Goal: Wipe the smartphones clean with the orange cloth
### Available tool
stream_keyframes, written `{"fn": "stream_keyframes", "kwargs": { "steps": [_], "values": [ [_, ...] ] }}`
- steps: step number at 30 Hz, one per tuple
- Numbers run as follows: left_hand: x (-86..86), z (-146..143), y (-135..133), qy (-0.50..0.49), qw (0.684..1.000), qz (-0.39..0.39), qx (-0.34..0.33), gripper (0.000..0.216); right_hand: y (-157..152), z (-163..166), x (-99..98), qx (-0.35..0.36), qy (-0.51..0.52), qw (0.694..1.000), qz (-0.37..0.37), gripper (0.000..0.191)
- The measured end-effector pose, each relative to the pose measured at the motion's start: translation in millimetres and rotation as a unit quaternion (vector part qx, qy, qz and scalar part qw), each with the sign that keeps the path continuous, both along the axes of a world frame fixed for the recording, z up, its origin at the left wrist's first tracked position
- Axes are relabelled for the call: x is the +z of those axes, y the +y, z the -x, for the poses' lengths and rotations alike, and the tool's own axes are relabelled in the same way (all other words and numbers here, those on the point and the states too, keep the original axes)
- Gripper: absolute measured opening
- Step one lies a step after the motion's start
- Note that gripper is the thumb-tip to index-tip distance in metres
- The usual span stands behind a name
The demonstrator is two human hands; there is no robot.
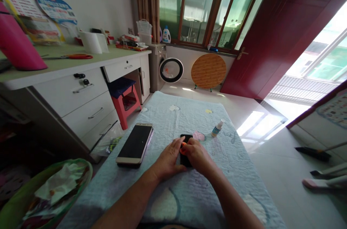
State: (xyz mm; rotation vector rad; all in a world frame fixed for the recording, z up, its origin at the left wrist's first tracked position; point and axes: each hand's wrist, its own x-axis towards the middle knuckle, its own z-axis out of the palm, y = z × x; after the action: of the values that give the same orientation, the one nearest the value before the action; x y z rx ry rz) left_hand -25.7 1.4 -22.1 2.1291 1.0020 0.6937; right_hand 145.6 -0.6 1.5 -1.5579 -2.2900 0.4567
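Note:
A small black phone [185,139] lies on the light blue quilted cloth [176,120] in front of me. Both hands rest on it. My left hand [168,159] lies curled over its left side, fingers pressed together. My right hand [197,155] covers its right side and pinches a small orange thing [183,146] against the phone. A larger gold-edged phone [136,143] with a dark screen lies to the left, apart from my hands. A pink cloth pad [198,135] and a small spray bottle [217,128] lie just beyond my right hand.
A white desk with drawers [81,88] stands to the left, a red stool [126,102] tucked under it. A green basket of crumpled paper [48,189] sits at the lower left. Washing machine [168,68], round folded table [208,70] and red door [273,37] are behind.

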Motion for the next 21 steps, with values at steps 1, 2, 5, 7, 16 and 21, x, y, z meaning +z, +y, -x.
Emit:
{"fn": "stream_keyframes", "kwargs": {
  "steps": [1,2,5,7,16,21],
  "values": [
    [-0.5,0.3,0.2,0.002,1.0,0.006,-0.001,0.103,-4.9,1.0,1.2,0.015,0.007,1.0,0.004,0.021],
    [-0.5,0.6,0.5,0.006,1.0,0.014,-0.001,0.103,-9.5,1.8,2.7,0.031,0.013,0.999,0.007,0.021],
    [1.9,1.9,1.5,0.019,0.999,0.03,0.004,0.1,-21.1,2.5,7.7,0.062,0.027,0.998,0.013,0.019],
    [5.1,2.9,2.0,0.03,0.999,0.031,-0.003,0.094,-27.4,1.1,10.7,0.067,0.033,0.997,0.021,0.018],
    [9.3,4.2,1.1,0.069,0.998,0.001,-0.011,0.076,-45.5,-25.3,16.7,0.025,0.029,0.999,0.028,0.031],
    [6.1,4.1,1.5,0.083,0.996,-0.008,-0.013,0.066,-45.3,-43.8,15.4,-0.002,0.024,0.999,0.046,0.022]
  ]
}}
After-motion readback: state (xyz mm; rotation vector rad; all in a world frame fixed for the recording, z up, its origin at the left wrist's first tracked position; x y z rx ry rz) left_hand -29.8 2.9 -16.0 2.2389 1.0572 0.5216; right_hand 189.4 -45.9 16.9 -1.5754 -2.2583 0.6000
